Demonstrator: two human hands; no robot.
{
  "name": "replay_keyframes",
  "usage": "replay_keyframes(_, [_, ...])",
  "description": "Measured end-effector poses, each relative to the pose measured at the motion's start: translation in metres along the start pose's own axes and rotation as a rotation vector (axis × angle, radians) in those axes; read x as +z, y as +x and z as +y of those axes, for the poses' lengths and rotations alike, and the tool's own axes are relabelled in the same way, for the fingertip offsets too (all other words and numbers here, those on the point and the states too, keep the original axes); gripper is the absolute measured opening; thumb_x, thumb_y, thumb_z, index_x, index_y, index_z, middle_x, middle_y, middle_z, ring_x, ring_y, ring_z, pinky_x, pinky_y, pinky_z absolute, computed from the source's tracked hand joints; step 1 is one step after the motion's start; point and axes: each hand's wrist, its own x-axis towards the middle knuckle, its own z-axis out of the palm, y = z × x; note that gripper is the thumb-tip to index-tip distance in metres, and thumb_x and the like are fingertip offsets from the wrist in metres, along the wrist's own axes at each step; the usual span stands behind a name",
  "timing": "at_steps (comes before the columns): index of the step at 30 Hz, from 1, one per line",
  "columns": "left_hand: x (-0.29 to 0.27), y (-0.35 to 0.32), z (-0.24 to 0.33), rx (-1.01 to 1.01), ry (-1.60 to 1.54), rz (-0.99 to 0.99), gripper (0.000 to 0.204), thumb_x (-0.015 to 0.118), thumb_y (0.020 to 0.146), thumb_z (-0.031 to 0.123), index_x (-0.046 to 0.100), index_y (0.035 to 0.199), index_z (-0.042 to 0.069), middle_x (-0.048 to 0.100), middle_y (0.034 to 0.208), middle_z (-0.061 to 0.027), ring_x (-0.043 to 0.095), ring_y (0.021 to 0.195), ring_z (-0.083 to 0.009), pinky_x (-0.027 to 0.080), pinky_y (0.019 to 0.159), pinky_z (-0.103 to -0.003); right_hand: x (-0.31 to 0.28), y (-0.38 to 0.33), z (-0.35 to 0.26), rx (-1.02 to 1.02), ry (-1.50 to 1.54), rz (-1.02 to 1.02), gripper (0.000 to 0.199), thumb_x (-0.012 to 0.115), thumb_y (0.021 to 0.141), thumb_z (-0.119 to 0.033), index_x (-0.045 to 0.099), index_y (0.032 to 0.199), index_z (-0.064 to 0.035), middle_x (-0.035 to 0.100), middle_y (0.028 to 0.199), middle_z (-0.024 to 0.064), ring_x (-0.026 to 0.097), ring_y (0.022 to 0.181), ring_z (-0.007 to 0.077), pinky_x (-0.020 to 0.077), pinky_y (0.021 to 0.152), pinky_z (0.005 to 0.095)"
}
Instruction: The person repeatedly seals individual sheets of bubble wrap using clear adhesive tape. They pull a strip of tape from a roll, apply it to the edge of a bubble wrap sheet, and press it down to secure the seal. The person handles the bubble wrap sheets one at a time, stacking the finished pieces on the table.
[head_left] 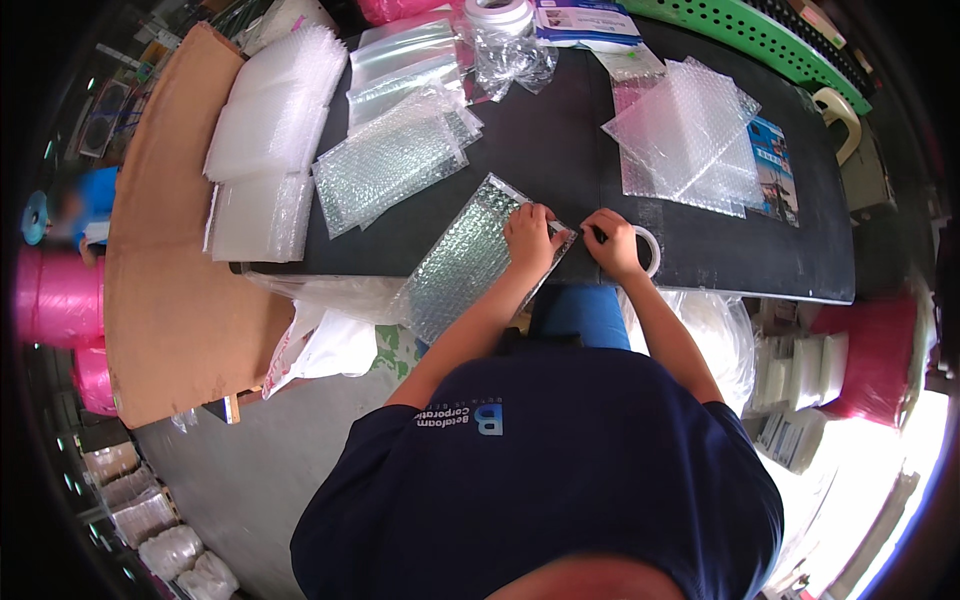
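Note:
A silvery bubble-wrap pouch [462, 262] lies aslant at the table's front edge, its lower end hanging over. My left hand [530, 238] is closed on the pouch's right side near its upper end, fingers curled and thumb toward the edge. Just to the right, my right hand [612, 243] is closed in a pinch, apart from the pouch; anything between its fingertips is too small to make out. A white tape roll [648, 252] lies flat on the table beside my right hand, partly covered by it.
On the black table [545, 130], more silvery pouches [390, 165] and stacked clear bubble-wrap sheets [265, 120] lie left. Clear bubble bags [690, 135] lie right. A green perforated rail [750, 45] borders the back. A brown board [165, 230] stands left; another person [95, 210] is beyond.

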Motion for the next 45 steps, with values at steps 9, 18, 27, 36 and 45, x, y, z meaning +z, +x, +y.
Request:
replay_keyframes(9, [-0.101,-0.031,-0.055,-0.166,0.197,-0.101,0.105,0.083,0.039,0.051,0.037,0.125,0.011,0.04,0.114,-0.0169,0.04,0.105,-0.0371,0.035,0.086,-0.051,-0.014,0.006,0.002,0.059,0.043,-0.309,0.039,0.047,0.061,-0.027,0.059,0.092,-0.0055,0.057,0.091,0.0124,0.048,0.092,0.0321,0.0281,0.096,0.0427])
replay_keyframes(18, [-0.117,-0.011,-0.077,-0.534,0.267,-0.119,0.105,0.088,0.031,0.041,0.039,0.116,0.002,0.041,0.111,-0.0223,0.043,0.103,-0.0391,0.037,0.084,-0.046,-0.023,0.014,-0.001,0.28,0.216,-0.492,0.06,0.037,0.065,-0.039,0.052,0.113,-0.005,0.054,0.106,0.008,0.044,0.104,0.0217,0.0051,0.106,0.0409])
replay_keyframes(27, [-0.173,0.089,-0.092,-0.018,0.128,-0.485,0.033,0.082,0.054,0.022,0.064,0.079,0.01,0.06,0.088,-0.0107,0.057,0.091,-0.0287,0.045,0.077,-0.04,-0.026,0.013,-0.001,0.254,0.24,-0.505,0.058,0.037,0.068,-0.036,0.05,0.117,-0.008,0.052,0.112,0.008,0.045,0.105,0.0221,-0.0025,0.106,0.0446])
replay_keyframes(36, [-0.175,0.229,-0.253,-0.235,0.33,-0.457,0.104,0.086,0.042,0.045,0.037,0.131,0.02,0.04,0.131,-0.0082,0.033,0.126,-0.0292,0.027,0.1,-0.053,-0.025,0.015,-0.007,0.227,0.272,-0.484,0.061,0.037,0.069,-0.036,0.048,0.121,-0.0055,0.054,0.112,0.0092,0.045,0.108,0.0229,-0.0031,0.106,0.046])
replay_keyframes(45, [-0.18,0.2,-0.254,-0.479,0.127,-0.569,0.105,0.085,0.044,0.05,0.042,0.13,0.008,0.047,0.129,-0.0144,0.039,0.124,-0.0283,0.029,0.1,-0.052,-0.024,0.016,-0.005,0.214,0.277,-0.474,0.054,0.045,0.077,-0.038,0.049,0.122,-0.0076,0.055,0.11,0.0066,0.047,0.1,0.0211,0.0048,0.105,0.0435])
